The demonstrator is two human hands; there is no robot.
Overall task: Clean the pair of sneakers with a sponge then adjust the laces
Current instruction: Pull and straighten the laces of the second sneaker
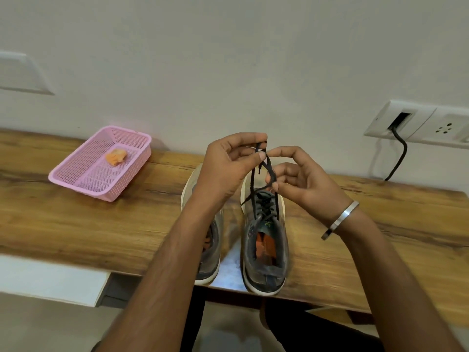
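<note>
Two grey sneakers with white soles stand side by side on the wooden table, heels toward me. The right sneaker point(265, 240) is in plain sight; the left sneaker point(209, 252) is partly hidden by my left forearm. My left hand point(228, 166) pinches the black lace point(256, 174) of the right sneaker, lifted above the shoe. My right hand point(302, 181) pinches the same lace lower down, where its strands cross. An orange sponge point(116, 156) lies inside the pink basket point(76, 179) at the left.
The wooden table point(76, 224) runs along a white wall. A wall socket point(416, 123) with a black cable sits at the right. The table's near edge lies just below the sneakers' heels. A metal bangle point(340, 219) is on my right wrist.
</note>
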